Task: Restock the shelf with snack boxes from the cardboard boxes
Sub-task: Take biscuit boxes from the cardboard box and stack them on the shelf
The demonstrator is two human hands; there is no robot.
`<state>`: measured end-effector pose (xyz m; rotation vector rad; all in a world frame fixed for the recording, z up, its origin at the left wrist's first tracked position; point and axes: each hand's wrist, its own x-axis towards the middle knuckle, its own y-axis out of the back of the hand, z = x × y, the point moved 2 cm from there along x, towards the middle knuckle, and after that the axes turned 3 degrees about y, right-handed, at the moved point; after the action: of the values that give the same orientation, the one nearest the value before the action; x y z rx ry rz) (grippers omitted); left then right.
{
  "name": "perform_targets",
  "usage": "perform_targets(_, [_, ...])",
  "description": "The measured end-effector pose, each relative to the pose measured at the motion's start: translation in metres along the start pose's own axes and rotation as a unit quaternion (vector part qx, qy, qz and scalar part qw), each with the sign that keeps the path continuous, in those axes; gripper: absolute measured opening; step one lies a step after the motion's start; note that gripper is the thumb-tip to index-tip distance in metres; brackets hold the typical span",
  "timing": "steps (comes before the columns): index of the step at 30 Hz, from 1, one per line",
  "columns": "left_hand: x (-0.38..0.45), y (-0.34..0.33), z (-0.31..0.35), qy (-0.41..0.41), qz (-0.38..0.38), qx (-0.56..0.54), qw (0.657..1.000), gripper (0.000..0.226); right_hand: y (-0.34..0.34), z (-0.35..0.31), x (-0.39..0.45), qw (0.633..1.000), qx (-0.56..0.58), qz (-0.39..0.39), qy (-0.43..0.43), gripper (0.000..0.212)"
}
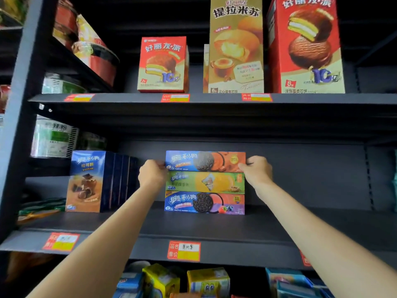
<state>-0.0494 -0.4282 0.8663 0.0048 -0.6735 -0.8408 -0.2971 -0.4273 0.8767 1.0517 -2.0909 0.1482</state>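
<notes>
On the middle shelf [214, 231], the left hand [152, 172] and right hand [256, 169] pinched closed on the ends of the top cookie box [205, 161], lying lengthwise left-to-right, face outward.

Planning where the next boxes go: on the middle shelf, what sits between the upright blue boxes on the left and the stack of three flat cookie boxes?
Head view: only the left hand, gripping the top cookie box; otherwise bare shelf.
</notes>
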Motion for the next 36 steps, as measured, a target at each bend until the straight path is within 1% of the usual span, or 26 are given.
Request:
perform_targets(7, [0.016,-0.017,-0.003,0.011,-0.029,0.027,0.999,0.021,-0.010,0.006,0.006,0.999,-0.029,-0.013,0.010,0.016])
perform_targets(12, [0.019,-0.016,-0.003,0.006,-0.053,0.036,0.998,0.017,-0.014,0.005,0.001,0.999,-0.041,-0.020,-0.007,0.022])
perform_targets(14, [0.015,-0.010,-0.002,-0.009,-0.041,0.052,0.998,0.023,-0.010,0.002,-0.004,0.998,-0.056,-0.002,-0.004,0.030])
perform_targets(15, [0.011,-0.005,-0.001,-0.024,-0.023,0.069,0.997,0.027,-0.007,-0.001,-0.008,0.998,-0.062,0.015,0.005,0.032])
perform_targets(17, [-0.003,0.009,0.003,-0.069,0.016,0.097,0.993,0.031,0.000,-0.009,-0.020,0.997,-0.056,0.040,0.041,0.027])
perform_targets(19, [-0.020,0.028,0.007,-0.120,0.036,0.094,0.988,0.032,0.003,-0.023,-0.036,0.995,-0.041,0.040,0.085,0.019])
perform_targets(21, [-0.039,0.050,0.009,-0.186,0.048,0.082,0.978,0.031,0.003,-0.040,-0.057,0.991,-0.034,0.034,0.124,0.016])
perform_targets(23, [-0.060,0.071,0.005,-0.266,0.047,0.079,0.960,0.030,-0.001,-0.059,-0.083,0.987,-0.013,0.039,0.155,0.022])
perform_targets(25, [-0.089,0.091,-0.008,-0.355,0.032,0.072,0.932,0.029,-0.012,-0.078,-0.121,0.981,0.017,0.038,0.189,0.028])
perform_targets(27, [-0.127,0.110,-0.035,-0.415,0.007,0.062,0.908,0.030,-0.029,-0.094,-0.171,0.969,0.053,0.041,0.237,0.029])
perform_targets(28, [-0.149,0.120,-0.055,-0.418,-0.007,0.058,0.906,0.030,-0.039,-0.097,-0.201,0.961,0.067,0.037,0.265,0.027])
perform_targets(30, [-0.189,0.140,-0.113,-0.393,-0.029,0.047,0.918,0.029,-0.059,-0.092,-0.270,0.948,0.090,0.011,0.307,0.023])
perform_targets(32, [-0.232,0.159,-0.192,-0.334,-0.054,0.081,0.938,0.027,-0.082,-0.068,-0.346,0.941,0.116,-0.045,0.314,0.018])
perform_targets(34, [-0.281,0.172,-0.280,-0.235,-0.106,0.131,0.957,0.026,-0.108,-0.024,-0.426,0.948,0.122,-0.134,0.263,0.014])
perform_targets(35, [-0.308,0.176,-0.323,-0.186,-0.143,0.165,0.958,0.026,-0.120,0.005,-0.468,0.951,0.106,-0.196,0.213,0.013])
perform_targets(36, [-0.332,0.178,-0.366,-0.144,-0.185,0.205,0.950,0.028,-0.130,0.037,-0.510,0.949,0.077,-0.263,0.157,0.012])
